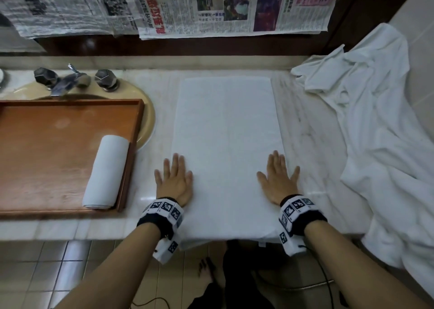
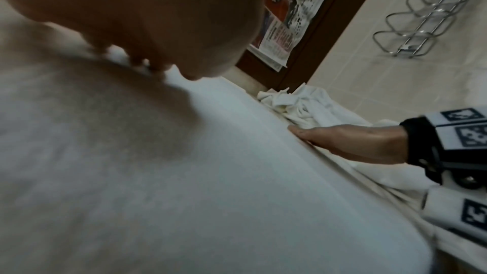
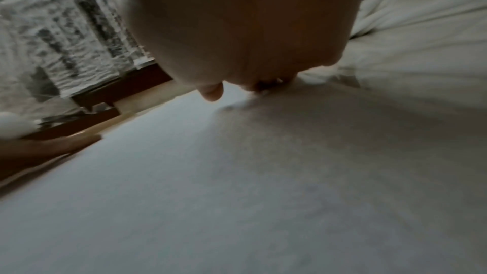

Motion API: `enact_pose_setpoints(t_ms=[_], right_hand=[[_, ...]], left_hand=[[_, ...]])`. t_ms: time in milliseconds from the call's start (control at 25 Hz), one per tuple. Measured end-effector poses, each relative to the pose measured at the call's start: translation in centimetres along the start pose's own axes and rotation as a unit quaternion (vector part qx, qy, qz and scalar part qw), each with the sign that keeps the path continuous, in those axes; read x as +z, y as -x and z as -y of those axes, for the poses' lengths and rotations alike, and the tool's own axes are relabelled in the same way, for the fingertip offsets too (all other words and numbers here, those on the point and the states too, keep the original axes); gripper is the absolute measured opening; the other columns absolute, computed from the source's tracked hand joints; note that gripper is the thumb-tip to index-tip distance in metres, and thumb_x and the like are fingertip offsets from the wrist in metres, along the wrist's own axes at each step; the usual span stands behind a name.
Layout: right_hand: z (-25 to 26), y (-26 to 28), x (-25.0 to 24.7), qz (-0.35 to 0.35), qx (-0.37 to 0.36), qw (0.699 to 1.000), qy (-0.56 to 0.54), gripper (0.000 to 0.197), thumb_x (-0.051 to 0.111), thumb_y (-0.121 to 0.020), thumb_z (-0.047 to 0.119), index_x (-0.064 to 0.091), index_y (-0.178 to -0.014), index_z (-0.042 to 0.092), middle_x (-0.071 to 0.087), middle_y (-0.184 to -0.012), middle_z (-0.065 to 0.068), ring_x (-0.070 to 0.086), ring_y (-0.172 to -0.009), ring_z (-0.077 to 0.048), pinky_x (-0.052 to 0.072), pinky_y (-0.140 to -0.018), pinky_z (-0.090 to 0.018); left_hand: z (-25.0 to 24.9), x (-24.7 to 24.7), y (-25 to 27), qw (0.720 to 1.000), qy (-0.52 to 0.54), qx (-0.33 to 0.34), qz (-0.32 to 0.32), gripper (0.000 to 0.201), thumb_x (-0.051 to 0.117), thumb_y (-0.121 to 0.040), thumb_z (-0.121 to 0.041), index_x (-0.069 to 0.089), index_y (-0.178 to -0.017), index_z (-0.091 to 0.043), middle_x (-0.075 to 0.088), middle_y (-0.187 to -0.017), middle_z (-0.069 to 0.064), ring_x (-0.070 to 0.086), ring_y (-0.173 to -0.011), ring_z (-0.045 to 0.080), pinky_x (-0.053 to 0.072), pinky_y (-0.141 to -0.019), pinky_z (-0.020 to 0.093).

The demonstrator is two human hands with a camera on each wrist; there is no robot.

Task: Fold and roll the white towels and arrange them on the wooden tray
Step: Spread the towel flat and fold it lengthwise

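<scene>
Both hands, the left hand and right hand, are pressing flat with fingers spread on the folded towel's near corners, its long axis running straight away from them.

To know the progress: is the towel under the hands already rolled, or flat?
Flat, not rolled: the folded towel lies as a long rectangle, both hands pressing its near end.

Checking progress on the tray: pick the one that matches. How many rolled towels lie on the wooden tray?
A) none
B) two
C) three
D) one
D: a single rolled towel lies along the right side of the wooden tray; the folded towel is still flat on the counter.
</scene>
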State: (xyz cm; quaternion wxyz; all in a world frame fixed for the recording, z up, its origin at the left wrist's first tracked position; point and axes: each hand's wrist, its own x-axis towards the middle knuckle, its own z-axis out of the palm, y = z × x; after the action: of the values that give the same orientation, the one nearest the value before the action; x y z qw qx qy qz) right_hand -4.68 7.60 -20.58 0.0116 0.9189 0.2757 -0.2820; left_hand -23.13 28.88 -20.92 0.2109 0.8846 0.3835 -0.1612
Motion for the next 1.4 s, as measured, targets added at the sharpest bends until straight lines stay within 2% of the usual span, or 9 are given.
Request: enact_pose_setpoints(t_ms=[200,400,560,720,800,960,1120,1280,1400], right_hand=[[6.9,4.8,5.6,-0.027,-0.211,0.977,0.030,0.063,0.000,-0.097,0.044,-0.007,-0.154,0.019,-0.018,-0.161,0.005,-0.019,-0.147,-0.013,-0.003,-0.117,-0.057],[2.5,5.1,7.4,-0.130,-0.149,0.979,0.047,0.061,0.014,-0.098,0.045,0.009,-0.156,0.024,-0.003,-0.163,0.006,-0.006,-0.149,-0.015,-0.001,-0.119,-0.050],[-1.5,5.2,7.0,-0.158,-0.095,0.981,0.053,0.063,0.009,-0.098,0.044,0.008,-0.156,0.021,-0.005,-0.163,0.004,-0.006,-0.150,-0.015,-0.001,-0.120,-0.048],[-2.0,4.4,5.3,-0.114,0.078,0.990,-0.018,0.066,0.013,-0.101,0.045,-0.007,-0.154,0.012,-0.019,-0.161,-0.003,-0.015,-0.148,-0.018,-0.008,-0.116,-0.058],[0.6,3.8,4.4,-0.106,0.034,0.994,-0.014,0.067,0.018,-0.102,0.043,-0.014,-0.152,0.013,-0.025,-0.159,-0.003,-0.020,-0.147,-0.020,-0.011,-0.114,-0.060],[6.2,2.0,3.1,-0.054,-0.162,0.985,0.014,0.060,0.022,-0.104,0.035,-0.010,-0.154,0.025,-0.025,-0.159,0.002,-0.022,-0.146,-0.019,-0.007,-0.117,-0.057],[7.5,-2.4,1.2,-0.049,-0.148,0.987,0.028,0.058,0.017,-0.104,0.039,-0.008,-0.154,0.026,-0.023,-0.160,0.002,-0.022,-0.146,-0.019,-0.011,-0.116,-0.054],[7.5,-7.1,-1.3,-0.056,-0.162,0.984,0.042,0.074,-0.013,-0.084,0.050,-0.008,-0.154,0.026,-0.022,-0.160,0.001,-0.020,-0.147,-0.020,-0.010,-0.116,-0.055],[7.6,-11.1,-3.7,-0.052,-0.161,0.984,0.046,0.060,0.003,-0.099,0.047,-0.008,-0.154,0.026,-0.023,-0.159,0.000,-0.020,-0.147,-0.020,-0.009,-0.117,-0.055]], left_hand=[[-5.1,4.4,3.4,0.989,0.012,0.150,0.002,0.057,0.009,-0.104,-0.040,-0.009,-0.155,-0.019,-0.019,-0.161,-0.003,-0.021,-0.146,0.015,-0.014,-0.119,0.041],[-1.2,6.3,4.2,0.987,-0.048,0.128,-0.081,0.063,0.004,-0.098,-0.046,-0.007,-0.155,-0.022,-0.014,-0.161,-0.007,-0.016,-0.147,0.013,-0.010,-0.120,0.042],[1.2,5.5,4.1,0.987,-0.039,0.119,-0.099,0.064,0.008,-0.098,-0.046,-0.005,-0.155,-0.021,-0.013,-0.161,-0.006,-0.016,-0.147,0.010,-0.011,-0.120,0.039],[2.3,3.8,3.2,0.996,0.032,-0.013,-0.079,0.063,0.011,-0.101,-0.043,-0.010,-0.154,-0.015,-0.018,-0.161,0.001,-0.019,-0.147,0.016,-0.012,-0.119,0.046],[0.7,2.9,2.4,0.998,0.044,-0.016,-0.050,0.063,0.008,-0.101,-0.045,-0.013,-0.153,-0.015,-0.022,-0.159,0.002,-0.023,-0.146,0.019,-0.016,-0.117,0.050],[-3.7,1.8,0.5,0.993,0.035,0.116,0.010,0.057,0.008,-0.103,-0.045,-0.008,-0.155,-0.025,-0.021,-0.159,-0.007,-0.023,-0.145,0.015,-0.017,-0.117,0.048],[-5.5,0.4,-3.2,0.994,0.038,0.102,0.008,0.056,0.010,-0.103,-0.044,-0.005,-0.155,-0.028,-0.020,-0.160,-0.006,-0.023,-0.146,0.015,-0.016,-0.117,0.048],[-6.7,-1.3,-7.5,0.994,0.034,0.101,-0.003,0.055,0.010,-0.103,-0.045,-0.003,-0.155,-0.031,-0.020,-0.160,-0.005,-0.023,-0.146,0.015,-0.017,-0.116,0.048],[-7.9,-3.0,-11.1,0.995,0.031,0.093,-0.002,0.056,0.011,-0.103,-0.047,0.000,-0.155,-0.031,-0.019,-0.160,-0.004,-0.021,-0.146,0.016,-0.016,-0.116,0.050]])
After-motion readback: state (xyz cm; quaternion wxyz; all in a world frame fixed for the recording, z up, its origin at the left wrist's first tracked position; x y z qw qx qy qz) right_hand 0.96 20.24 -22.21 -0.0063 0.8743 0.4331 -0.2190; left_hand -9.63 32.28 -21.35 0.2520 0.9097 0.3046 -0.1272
